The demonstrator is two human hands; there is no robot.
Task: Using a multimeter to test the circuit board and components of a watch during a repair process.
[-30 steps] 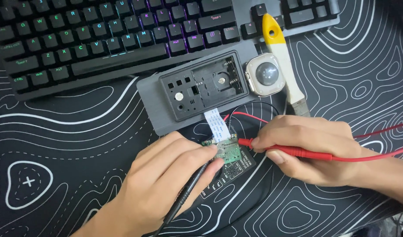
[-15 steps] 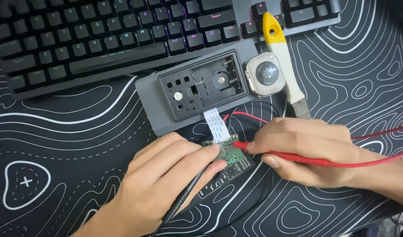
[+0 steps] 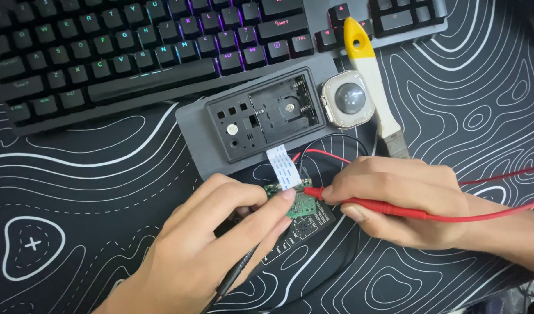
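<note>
**A:** What's spread out in front of you?

**B:** Under everything is my black desk mat (image 3: 75, 232) with its white contour lines. Along the top edge sits a mechanical keyboard (image 3: 162, 52) with coloured backlit keys. Just below it is a grey plate carrying an opened black plastic housing (image 3: 266, 113), with button holes on one side and an empty battery bay on the other. Touching the housing's right side is a small squarish module with a round domed lens (image 3: 347, 100), and beside that lies a tool with a yellow tip and a cream handle (image 3: 371, 75).

**A:** And your hands?

**B:** My left hand (image 3: 209, 244) presses its fingertips down on a small green circuit board (image 3: 296, 200), steadying it; a black probe (image 3: 235, 279) runs under my palm, and I cannot tell how firmly I grip it. My right hand (image 3: 406, 200) pinches a red test probe (image 3: 383, 206) between thumb and fingers, its tip touching the board's upper edge.

**A:** Where exactly is the board?

**B:** On the mat just below the housing, between my two hands, joined to the housing by a white flat ribbon cable (image 3: 283, 167). Thin red and black wires (image 3: 328, 152) loop beside the ribbon.
</note>
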